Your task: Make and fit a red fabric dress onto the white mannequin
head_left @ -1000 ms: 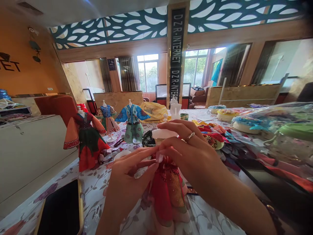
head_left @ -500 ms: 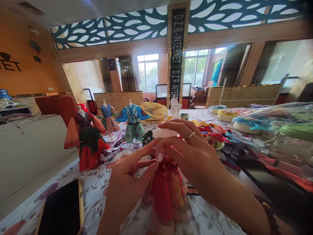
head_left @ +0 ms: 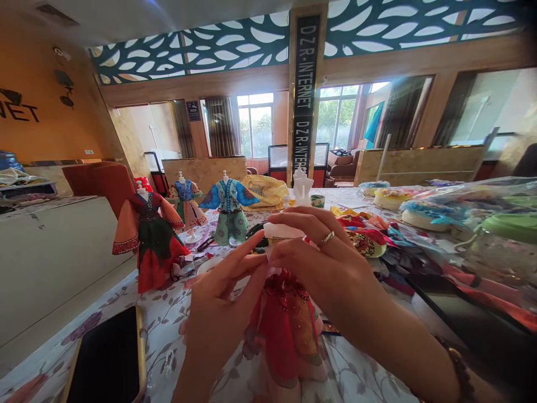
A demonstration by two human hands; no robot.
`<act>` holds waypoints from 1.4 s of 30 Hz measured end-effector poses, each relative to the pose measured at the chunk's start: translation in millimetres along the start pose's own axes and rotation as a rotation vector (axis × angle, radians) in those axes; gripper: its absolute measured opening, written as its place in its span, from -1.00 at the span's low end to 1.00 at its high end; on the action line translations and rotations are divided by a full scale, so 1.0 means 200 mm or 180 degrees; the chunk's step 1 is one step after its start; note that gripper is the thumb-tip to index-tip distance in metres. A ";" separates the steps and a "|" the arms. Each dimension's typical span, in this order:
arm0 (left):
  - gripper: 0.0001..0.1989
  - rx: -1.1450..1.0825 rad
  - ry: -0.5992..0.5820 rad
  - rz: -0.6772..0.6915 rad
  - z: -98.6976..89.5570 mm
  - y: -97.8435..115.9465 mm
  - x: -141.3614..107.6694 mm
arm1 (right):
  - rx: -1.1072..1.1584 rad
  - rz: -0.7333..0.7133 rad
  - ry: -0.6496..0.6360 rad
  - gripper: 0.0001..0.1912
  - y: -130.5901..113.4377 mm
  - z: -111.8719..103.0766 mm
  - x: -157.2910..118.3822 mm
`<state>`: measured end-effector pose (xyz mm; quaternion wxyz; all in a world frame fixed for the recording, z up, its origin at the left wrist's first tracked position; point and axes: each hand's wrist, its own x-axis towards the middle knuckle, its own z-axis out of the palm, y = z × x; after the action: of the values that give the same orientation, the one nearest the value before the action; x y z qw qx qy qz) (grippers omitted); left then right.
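Note:
Directly in front of me stands a small dress form wearing a red skirt with a brown-gold panel. A white piece of cloth covers its upper part, much of it hidden by my fingers. My right hand, with a ring on one finger, curls over the cloth from the right and grips it. From the left, my left hand pinches the cloth's edge, its fingertips meeting those of the right hand. What lies under both hands is hidden.
Dressed forms stand at the left: one in a red-and-green dress, another in a blue top. A phone lies front left, a dark tablet-like device at right. Fabric scraps and a green-lidded jar sit on the right.
The fingertips of both hands have drawn closer together over the white cloth. A white strip that hung between them is now mostly covered by the fingers.

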<state>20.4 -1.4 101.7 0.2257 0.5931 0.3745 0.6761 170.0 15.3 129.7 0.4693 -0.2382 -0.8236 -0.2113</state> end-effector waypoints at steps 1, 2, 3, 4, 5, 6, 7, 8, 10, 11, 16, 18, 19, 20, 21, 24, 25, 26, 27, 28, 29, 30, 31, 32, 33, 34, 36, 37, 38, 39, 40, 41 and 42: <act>-0.64 -0.0026 -0.0013 -0.0012 0.00 0.00 0.00 | -0.0001 -0.0020 0.0012 -0.85 0.00 0.00 0.00; -0.64 -0.0049 -0.0027 -0.0033 0.01 0.00 0.00 | -0.0002 -0.0033 0.0021 -0.85 0.00 0.00 0.00; -0.64 -0.0064 -0.0033 -0.0053 0.01 0.00 0.00 | 0.0001 -0.0039 0.0020 -0.85 0.00 0.00 0.00; -0.65 -0.0072 -0.0029 -0.0073 0.01 0.00 0.00 | 0.0005 -0.0036 0.0021 -0.85 0.00 0.00 0.00; -0.65 -0.0083 -0.0023 -0.0095 0.01 0.00 -0.01 | 0.0006 -0.0028 0.0008 -0.85 0.00 0.00 0.00; -0.66 -0.0097 -0.0015 -0.0116 0.01 0.00 -0.01 | 0.0004 -0.0025 0.0004 -0.85 0.00 0.00 0.00; -0.66 -0.0114 -0.0005 -0.0135 0.01 0.00 -0.01 | -0.0007 -0.0021 -0.0002 -0.84 0.00 0.00 0.00; -0.67 -0.0126 0.0010 -0.0148 0.01 0.01 -0.01 | -0.0022 -0.0023 -0.0001 -0.84 0.00 0.00 0.00; -0.69 -0.0155 0.0017 -0.0140 0.01 0.01 -0.01 | -0.0068 -0.0019 0.0010 -0.84 0.00 0.00 0.00; -0.68 -0.0168 0.0007 -0.0100 0.01 0.01 -0.01 | -0.0088 -0.0017 0.0007 -0.84 0.00 0.00 0.00; -0.62 0.0006 -0.0149 0.0244 0.00 -0.01 0.00 | -0.0085 -0.0040 -0.0133 -0.86 0.02 0.01 0.00; -0.63 0.0135 -0.0108 0.0291 0.00 -0.02 0.00 | -0.0071 -0.0010 -0.0111 -0.88 0.02 0.02 0.00; -0.63 0.0175 -0.0074 0.0307 0.00 -0.03 0.00 | -0.0067 0.0008 -0.0083 -0.88 0.02 0.02 0.00; -0.64 0.0197 -0.0041 0.0327 0.01 -0.03 0.00 | -0.0061 0.0013 -0.0053 -0.87 0.02 0.02 0.00; -0.64 0.0209 -0.0006 0.0344 0.01 -0.03 -0.01 | -0.0049 0.0012 -0.0023 -0.87 0.02 0.02 0.00; -0.65 0.0234 0.0061 0.0351 0.01 -0.04 0.00 | 0.0009 0.0093 0.0102 -0.88 0.02 0.03 0.01; -0.65 0.0246 0.0059 0.0343 0.02 -0.04 0.00 | 0.0045 0.0114 0.0153 -0.89 0.02 0.03 0.01; -0.64 0.0254 0.0047 0.0342 0.02 -0.04 0.00 | 0.0074 0.0119 0.0219 -0.89 0.02 0.03 0.01; -0.64 0.0257 0.0034 0.0348 0.02 -0.04 0.00 | 0.0073 0.0121 0.0280 -0.87 0.02 0.03 0.01; -0.64 0.0255 0.0017 0.0367 0.02 -0.04 0.00 | 0.0042 0.0101 0.0321 -0.85 0.03 0.03 0.01; -0.64 0.0253 0.0001 0.0387 0.02 -0.04 0.00 | -0.0015 0.0080 0.0315 -0.84 0.03 0.03 0.01; -0.63 0.0248 -0.0015 0.0407 0.02 -0.04 0.00 | -0.0094 0.0068 0.0267 -0.85 0.03 0.03 0.00; -0.63 0.0245 -0.0029 0.0425 0.02 -0.04 0.00 | -0.0182 0.0066 0.0173 -0.86 0.04 0.03 0.00; -0.63 0.0256 -0.0041 0.0434 0.02 -0.04 0.00 | -0.0260 0.0061 0.0051 -0.88 0.04 0.02 0.00; -0.63 0.0281 -0.0031 0.0441 0.02 -0.04 0.00 | -0.0317 0.0048 -0.0066 -0.88 0.04 0.02 -0.01; -0.63 0.0311 -0.0006 0.0453 0.02 -0.04 0.00 | -0.0359 0.0030 -0.0150 -0.89 0.04 0.01 -0.01; -0.64 0.0367 0.0057 0.0469 0.02 -0.04 -0.01 | -0.0425 0.0001 -0.0213 -0.88 0.04 0.01 -0.01; -0.64 0.0385 0.0067 0.0469 0.02 -0.04 -0.01 | -0.0446 0.0001 -0.0209 -0.89 0.04 0.01 -0.01; -0.64 0.0394 0.0058 0.0463 0.02 -0.04 -0.01 | -0.0461 0.0006 -0.0201 -0.90 0.04 0.00 -0.01; -0.64 0.0397 0.0040 0.0454 0.02 -0.05 -0.01 | -0.0469 0.0010 -0.0196 -0.90 0.03 0.00 -0.01; -0.64 0.0400 0.0021 0.0444 0.02 -0.05 -0.01 | -0.0470 0.0008 -0.0199 -0.91 0.03 0.00 -0.01; -0.64 0.0398 0.0027 0.0441 0.02 -0.05 -0.01 | -0.0466 0.0002 -0.0198 -0.91 0.03 0.01 -0.01; -0.65 0.0387 0.0055 0.0439 0.02 -0.04 -0.01 | -0.0453 -0.0014 -0.0193 -0.90 0.03 0.01 -0.01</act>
<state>24.2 3.6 93.5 0.1389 0.6243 0.3749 0.6711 173.7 20.2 128.2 0.4257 -0.2753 -0.8209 -0.2630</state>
